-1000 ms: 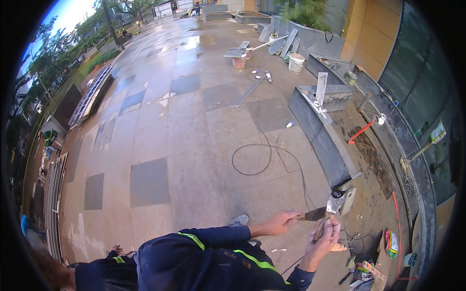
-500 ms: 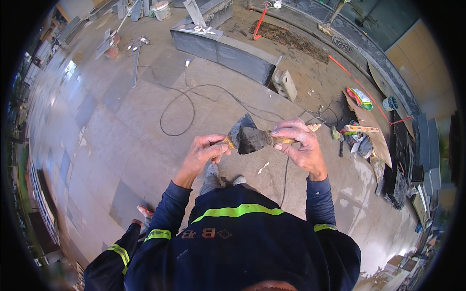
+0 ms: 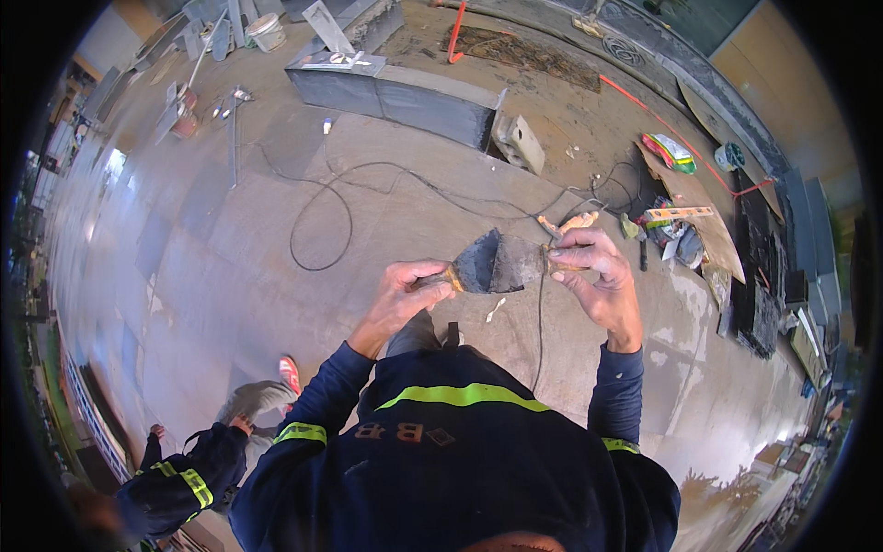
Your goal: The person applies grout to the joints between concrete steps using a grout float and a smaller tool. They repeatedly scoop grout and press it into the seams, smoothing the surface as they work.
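Note:
My left hand (image 3: 405, 299) pinches the handle of a putty knife (image 3: 477, 261), whose dark, wide blade points right. A second putty knife (image 3: 521, 263) is held by its handle in my right hand (image 3: 598, 274), with its greyer, smeared blade pointing left. The two blades meet edge against edge or slightly overlap, in front of my chest and above the floor. Both hands are closed, fingers and thumbs around the short yellowish handles. Just beyond my right hand, an orange and white thing (image 3: 578, 221) shows; its kind is unclear.
A black cable (image 3: 349, 216) loops across the tiled floor. Ahead stands a low grey stone kerb (image 3: 391, 97), with a concrete block (image 3: 518, 144) at its end. To the right lie a spirit level (image 3: 679, 212) and cardboard (image 3: 685, 184). A co-worker (image 3: 198, 469) is at lower left.
The blades have turned from crossing at an angle to nearly in line, edge to edge. Both hands have shifted slightly right. The co-worker has moved forward and away from me, at lower left.

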`<state>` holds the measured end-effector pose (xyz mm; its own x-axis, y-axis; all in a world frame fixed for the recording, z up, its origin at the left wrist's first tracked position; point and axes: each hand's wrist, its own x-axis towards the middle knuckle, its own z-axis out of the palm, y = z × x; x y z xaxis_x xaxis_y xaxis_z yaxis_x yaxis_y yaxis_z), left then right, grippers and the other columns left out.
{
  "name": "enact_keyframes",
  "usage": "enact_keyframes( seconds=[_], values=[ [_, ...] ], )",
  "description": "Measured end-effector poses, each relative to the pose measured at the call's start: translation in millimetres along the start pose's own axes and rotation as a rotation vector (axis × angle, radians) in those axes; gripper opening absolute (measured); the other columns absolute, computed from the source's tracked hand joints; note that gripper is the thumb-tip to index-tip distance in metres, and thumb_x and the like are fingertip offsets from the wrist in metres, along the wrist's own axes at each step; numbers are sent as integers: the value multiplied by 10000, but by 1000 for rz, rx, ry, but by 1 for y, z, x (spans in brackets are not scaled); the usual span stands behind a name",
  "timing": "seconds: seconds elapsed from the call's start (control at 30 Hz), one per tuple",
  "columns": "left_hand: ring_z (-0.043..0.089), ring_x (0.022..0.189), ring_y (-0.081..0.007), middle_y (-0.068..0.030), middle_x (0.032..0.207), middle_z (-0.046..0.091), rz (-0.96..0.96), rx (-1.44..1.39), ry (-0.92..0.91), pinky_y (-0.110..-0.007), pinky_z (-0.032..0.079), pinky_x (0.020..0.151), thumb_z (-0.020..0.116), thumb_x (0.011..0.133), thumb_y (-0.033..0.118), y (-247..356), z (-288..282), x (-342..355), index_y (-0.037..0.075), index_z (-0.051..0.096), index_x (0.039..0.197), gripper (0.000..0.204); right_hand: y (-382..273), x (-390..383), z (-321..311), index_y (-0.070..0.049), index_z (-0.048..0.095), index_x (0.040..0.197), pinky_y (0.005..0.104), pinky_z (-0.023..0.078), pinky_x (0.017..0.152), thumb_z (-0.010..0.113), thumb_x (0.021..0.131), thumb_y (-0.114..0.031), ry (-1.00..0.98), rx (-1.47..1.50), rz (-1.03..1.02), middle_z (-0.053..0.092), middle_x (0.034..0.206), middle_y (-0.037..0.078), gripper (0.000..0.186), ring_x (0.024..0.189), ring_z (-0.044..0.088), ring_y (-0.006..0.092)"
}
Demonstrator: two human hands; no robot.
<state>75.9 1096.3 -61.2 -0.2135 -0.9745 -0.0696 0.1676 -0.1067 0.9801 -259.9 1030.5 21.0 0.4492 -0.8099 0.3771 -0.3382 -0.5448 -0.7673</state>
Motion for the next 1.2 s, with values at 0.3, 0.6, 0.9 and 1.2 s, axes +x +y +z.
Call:
enact_keyframes(
  seconds=[0.3,0.6,0.9,1.2],
  values=[
    [571,749,-60,-68,1060,762,-17,-123,78,-236,456,646,691,1056,184,-11,-14,76,-51,653,1408,425,66,32,14,-44,757,1259,324,529,941,767,997,-117,484,-11,447,721,1162,70,273,1089,664,177],
    [570,830,-55,-51,1237,727,-37,-38,260,-245,493,735,579,1140,209,-8,-68,251,-4,534,1554,467,79,164,130,-15,578,1425,198,369,506,647,1082,-145,579,710,743,689,1053,54,373,668,544,60],
    [726,1064,-394,-272,1237,722,310,580,104,-408,568,911,638,1051,90,3,-150,343,-66,651,1373,358,116,309,160,22,587,1440,210,369,515,675,1058,-135,601,746,694,696,1026,55,422,634,530,55],
    [661,756,-115,-104,1016,794,-72,-4,65,-311,509,660,703,970,135,30,-221,372,-76,725,1295,388,139,382,71,-20,741,1280,359,529,884,777,918,-105,161,38,86,717,1144,121,374,1030,661,230]
  ],
)
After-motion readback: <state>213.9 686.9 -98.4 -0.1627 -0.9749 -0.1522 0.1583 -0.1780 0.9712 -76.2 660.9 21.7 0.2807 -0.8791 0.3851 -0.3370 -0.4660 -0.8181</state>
